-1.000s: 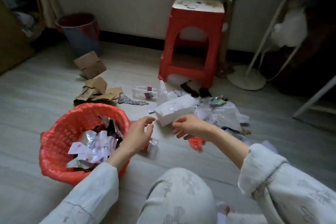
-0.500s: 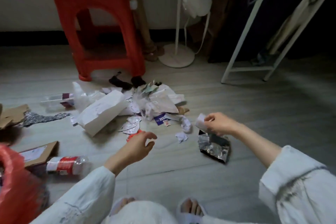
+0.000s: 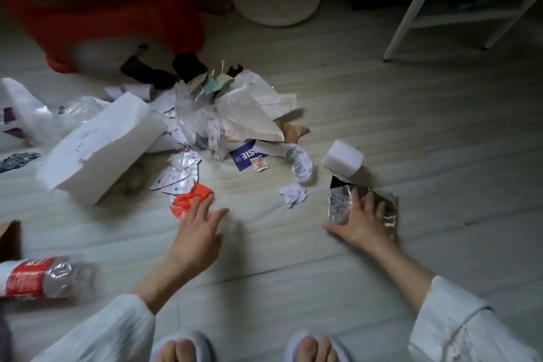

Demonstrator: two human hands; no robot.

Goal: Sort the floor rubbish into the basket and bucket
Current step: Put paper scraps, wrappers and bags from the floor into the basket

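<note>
Clearly mid-pickup: the right hand (image 3: 363, 222) presses spread fingers flat on the foil wrapper (image 3: 364, 206) lying on the floor (image 3: 440, 141), while the left hand (image 3: 199, 229), fingers straight, touches the red scrap (image 3: 189, 200). Next each must pinch its piece; neither basket nor bucket is in view.

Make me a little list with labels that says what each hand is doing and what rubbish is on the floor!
left hand: fingers spread, tips touching the red scrap
right hand: fingers spread flat on the silver foil wrapper
white block: on the floor just beyond the wrapper
white box: lying tilted at the left of the paper pile
plastic bottle: on its side, red label, near left
red stool: behind the pile
basket and bucket: not in view
</note>
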